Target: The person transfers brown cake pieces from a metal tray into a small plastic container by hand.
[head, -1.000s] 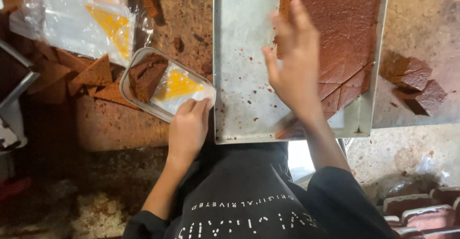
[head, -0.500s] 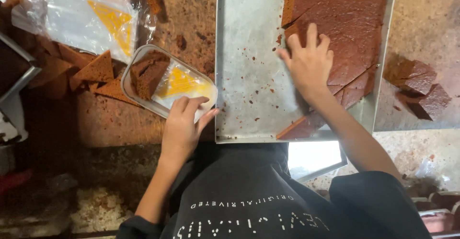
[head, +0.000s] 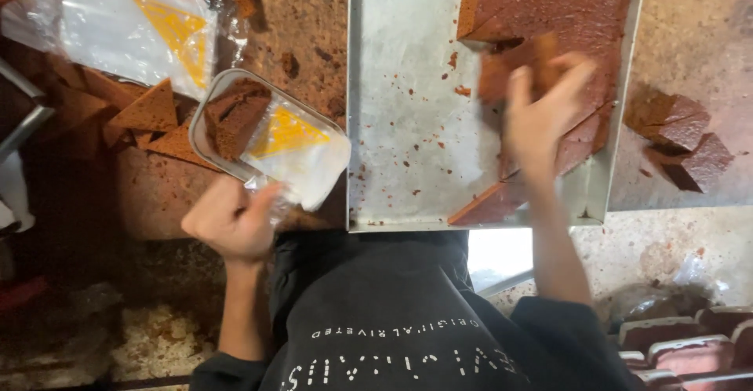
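Head camera is looking straight down on a worktop where a person is packing brown cake. Their right hand [head: 541, 116] is closing around a cut piece of cake [head: 514, 69], fingers wrapped over its near edge and lifting it just above the big metal baking tray [head: 392, 124]; the motion is blurring the grip, but the hand is clearly clamped on the piece rather than spread flat. That piece is sitting right beside the uncut slab [head: 565, 7] filling the far right part of the tray, while the left part is showing bare metal dotted with crumbs. The left hand [head: 231, 222] is gripping the near end of a clear plastic bag [head: 302, 152] with a yellow triangle print, which is lying partly in a small metal dish [head: 205, 120], probably to keep its mouth steady and open. One wedge of cake [head: 235, 116] is already resting in that dish, at the bag's far end. So the held piece is well apart from the left hand and the bag, with the tray's bare half lying between them. More printed bags [head: 118, 22] are lying at the top left, and loose wedges [head: 678, 136] are sitting right of the tray.
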